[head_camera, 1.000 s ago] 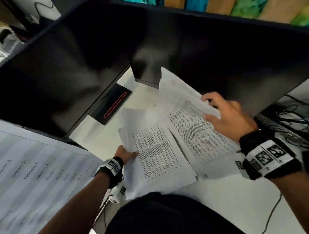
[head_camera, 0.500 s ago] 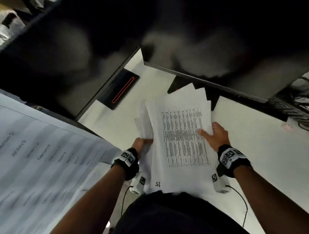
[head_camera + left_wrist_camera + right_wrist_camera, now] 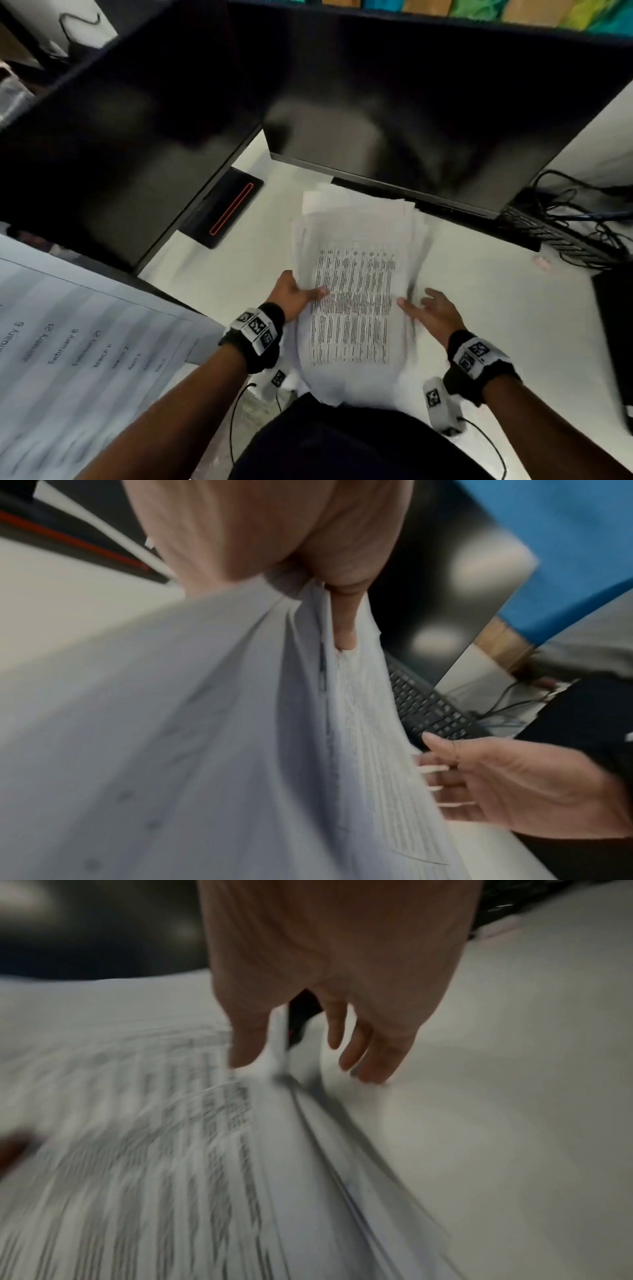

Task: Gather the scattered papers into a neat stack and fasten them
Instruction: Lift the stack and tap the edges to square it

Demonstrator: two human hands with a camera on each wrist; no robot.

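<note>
1. White desk [image 3: 496, 308] carried the scene, running from the person's lap out to two dark monitors [image 3: 376, 102].

2. Nearest the body, the papers [image 3: 352, 308] hung over the desk's near edge, their long axis pointing straight away from the person toward the monitors.

3. Left hand [image 3: 293, 296] gripped the left long edge about halfway up, thumb [image 3: 344, 620] laid on the printed top sheet and the fingers out of sight beneath; the left wrist view showed that thumb pressed between fanned sheets.

4. Right hand [image 3: 433, 310] stood at the opposite long edge, fingers [image 3: 373, 1056] straight and spread, tips touching the edge without clasping it, thumb resting on the top sheet. So the stack lay between the two hands, one on each side.

5. Farther out, the top corners of the sheets were staggered and out of line, just short of the right monitor's base.

6. Judged from this, squaring was unfinished: the likely next move was to press both long edges inward, then tap the short edge down. The left hand had the firmer hold.

7. No clip or stapler could be made out in any view. A keyboard [image 3: 431, 710] and cables [image 3: 565, 219] lay to the right, and a printed schedule [image 3: 68, 342] to the near left.
</note>
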